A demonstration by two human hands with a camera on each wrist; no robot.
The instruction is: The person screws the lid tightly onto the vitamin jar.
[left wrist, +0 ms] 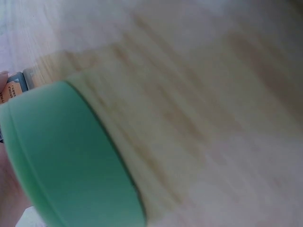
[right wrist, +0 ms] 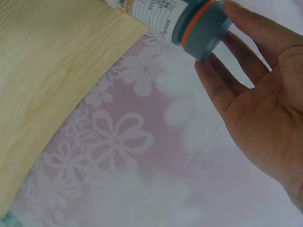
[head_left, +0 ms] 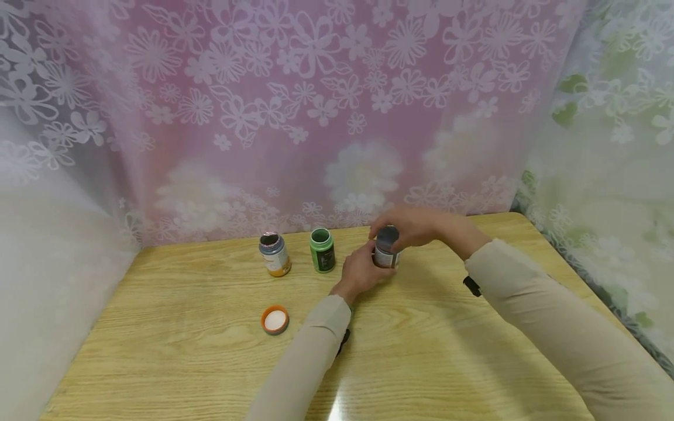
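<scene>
My left hand [head_left: 363, 269] grips the body of a grey bottle [head_left: 386, 259] with a white label at the back of the table. From above, my right hand [head_left: 416, 227] holds its grey lid [head_left: 388, 237] with thumb and fingertips. In the right wrist view the fingers curl round this lid [right wrist: 208, 30], and an orange ring shows between lid and bottle. A green lid [left wrist: 71, 151] fills much of the left wrist view, close by the left wrist. In that view the bottle [left wrist: 16, 85] is mostly hidden behind it.
Left of the hands stand an uncapped green bottle [head_left: 323, 257] and an uncapped grey bottle [head_left: 276, 257] with a white and orange label. An orange-rimmed lid [head_left: 275, 320] lies inside-up nearer the front. A flowered curtain [head_left: 316, 117] hangs behind the wooden table [head_left: 184, 327].
</scene>
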